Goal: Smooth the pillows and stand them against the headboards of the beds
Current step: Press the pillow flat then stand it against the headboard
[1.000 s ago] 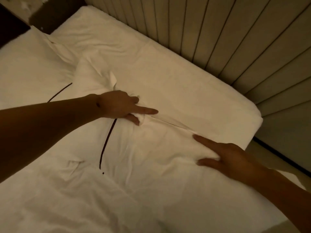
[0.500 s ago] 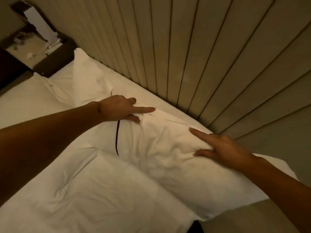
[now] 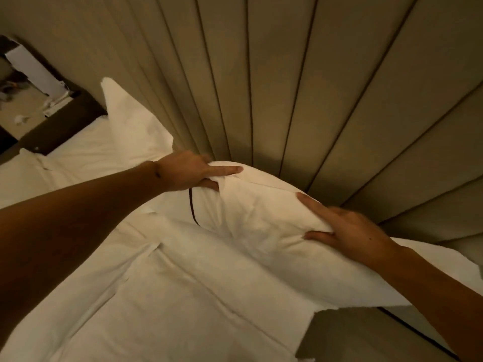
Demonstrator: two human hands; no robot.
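A white pillow (image 3: 261, 220) is being held by both hands against the padded headboard (image 3: 300, 87) of the bed (image 3: 162, 309)

The pillow is being gripped at its upper left corner by the left hand (image 3: 192, 172), the forefinger lying straight along the top edge while the thumb and the other fingers are being closed on a fold of the cover beside a dark piping line. Its right end is being clasped by the right hand (image 3: 345, 227), fingers over the top and thumb pressed into the front face, so that the filling is being dented there. The pillow's top edge is being kept touching the ribbed headboard, its lower edge resting on the white bedding. A second pillow (image 3: 130, 126) is leaning against the headboard further left, near a dark bedside table (image 3: 65, 124)
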